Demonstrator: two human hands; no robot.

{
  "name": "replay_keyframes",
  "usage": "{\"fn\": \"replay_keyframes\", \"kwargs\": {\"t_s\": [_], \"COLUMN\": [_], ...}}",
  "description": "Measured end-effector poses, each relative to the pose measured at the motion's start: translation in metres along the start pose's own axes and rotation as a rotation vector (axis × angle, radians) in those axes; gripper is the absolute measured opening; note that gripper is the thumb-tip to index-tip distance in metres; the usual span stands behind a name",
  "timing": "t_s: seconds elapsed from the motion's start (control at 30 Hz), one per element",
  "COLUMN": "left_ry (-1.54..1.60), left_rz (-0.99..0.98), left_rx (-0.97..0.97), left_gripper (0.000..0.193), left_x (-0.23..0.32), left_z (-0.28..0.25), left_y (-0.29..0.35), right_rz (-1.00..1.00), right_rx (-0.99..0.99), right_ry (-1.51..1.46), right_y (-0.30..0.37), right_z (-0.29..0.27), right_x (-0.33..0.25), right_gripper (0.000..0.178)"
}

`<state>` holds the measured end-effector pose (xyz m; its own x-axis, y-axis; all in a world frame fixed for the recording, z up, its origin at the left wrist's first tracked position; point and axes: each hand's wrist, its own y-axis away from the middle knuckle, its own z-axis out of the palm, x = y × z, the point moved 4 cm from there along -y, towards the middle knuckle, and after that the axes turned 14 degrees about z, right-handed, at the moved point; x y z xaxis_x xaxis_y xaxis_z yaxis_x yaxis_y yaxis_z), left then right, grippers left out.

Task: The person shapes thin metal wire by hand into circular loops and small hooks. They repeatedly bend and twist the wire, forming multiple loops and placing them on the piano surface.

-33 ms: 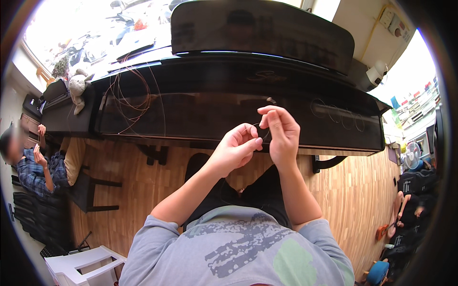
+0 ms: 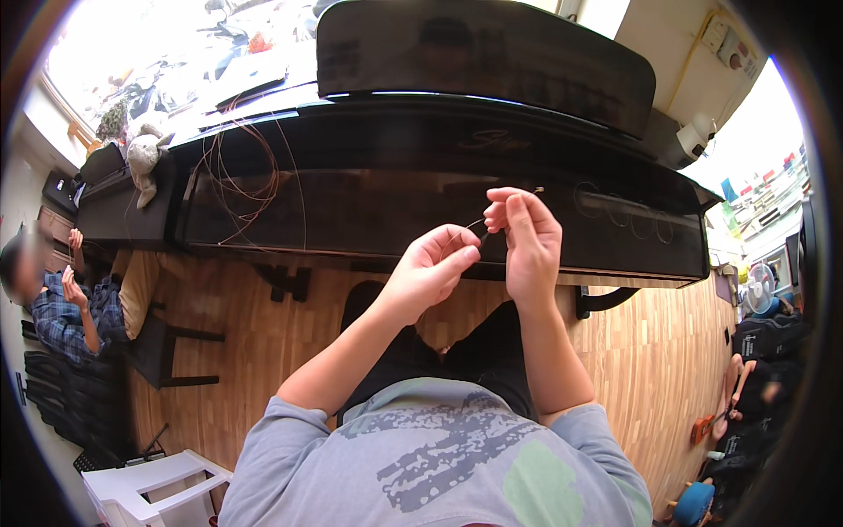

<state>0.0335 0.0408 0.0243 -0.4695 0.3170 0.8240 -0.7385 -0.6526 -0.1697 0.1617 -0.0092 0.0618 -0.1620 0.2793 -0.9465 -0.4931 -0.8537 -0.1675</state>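
Between my two hands runs a thin dark cord [image 2: 475, 223], held just over the front edge of a black piano [image 2: 395, 206]. My left hand [image 2: 426, 277] pinches it between thumb and fingers. My right hand [image 2: 532, 250] is also closed on it, fingers bent and pointing away from me. Past the right fingertips a small pale tip [image 2: 538, 190] sticks out; whether it belongs to the cord I cannot tell. On the piano to the left lies a loose coil of copper-coloured wire [image 2: 268, 189]. Several thin rings of wire [image 2: 615, 211] show at the right.
The piano's raised black panel [image 2: 483, 61] stands at the back. A grey plush toy [image 2: 143, 158] sits at the far left. Below it another person [image 2: 88, 307] sits near a black stool [image 2: 176, 351]. A white plastic stand [image 2: 158, 487] is at the lower left, a fan [image 2: 760, 283] at the right.
My right hand has shifted slightly right, away from the left, and more of the cord shows between them. The pale tip has moved right. My left hand has barely moved.
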Motion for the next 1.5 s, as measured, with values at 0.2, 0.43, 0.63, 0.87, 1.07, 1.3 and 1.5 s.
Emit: {"fn": "replay_keyframes", "kwargs": {"t_s": [0.2, 0.43, 0.63, 0.87, 1.07, 1.3, 1.5], "left_ry": [0.000, -0.452, -0.613, -0.440, -0.434, -0.536, -0.475], "left_rz": [0.113, 0.425, 0.486, 0.243, 0.234, 0.216, 0.251], "left_rx": [0.038, 0.052, 0.059, -0.098, -0.197, -0.253, -0.287], "left_gripper": [0.030, 0.028, 0.029, 0.022, 0.018, 0.027, 0.029], "left_x": [0.010, 0.020, 0.025, 0.007, -0.002, 0.003, 0.005], "left_z": [-0.013, -0.006, -0.010, -0.008, -0.005, 0.001, 0.006], "left_y": [0.000, -0.002, 0.001, 0.003, 0.007, 0.013, 0.017], "right_rz": [0.145, 0.054, -0.056, -0.037, 0.035, 0.024, -0.040], "right_rx": [-0.017, 0.056, 0.091, -0.022, -0.098, -0.180, -0.104], "right_ry": [-0.203, -0.040, 0.080, -0.008, -0.060, -0.014, 0.007], "right_y": [-0.009, -0.009, -0.004, 0.001, 0.009, 0.009, 0.008], "right_z": [-0.010, -0.013, -0.013, -0.006, -0.001, 0.001, 0.000], "right_x": [0.003, 0.002, 0.001, -0.001, 0.006, 0.008, -0.005], "right_gripper": [0.026, 0.024, 0.023, 0.027, 0.029, 0.030, 0.031]}}
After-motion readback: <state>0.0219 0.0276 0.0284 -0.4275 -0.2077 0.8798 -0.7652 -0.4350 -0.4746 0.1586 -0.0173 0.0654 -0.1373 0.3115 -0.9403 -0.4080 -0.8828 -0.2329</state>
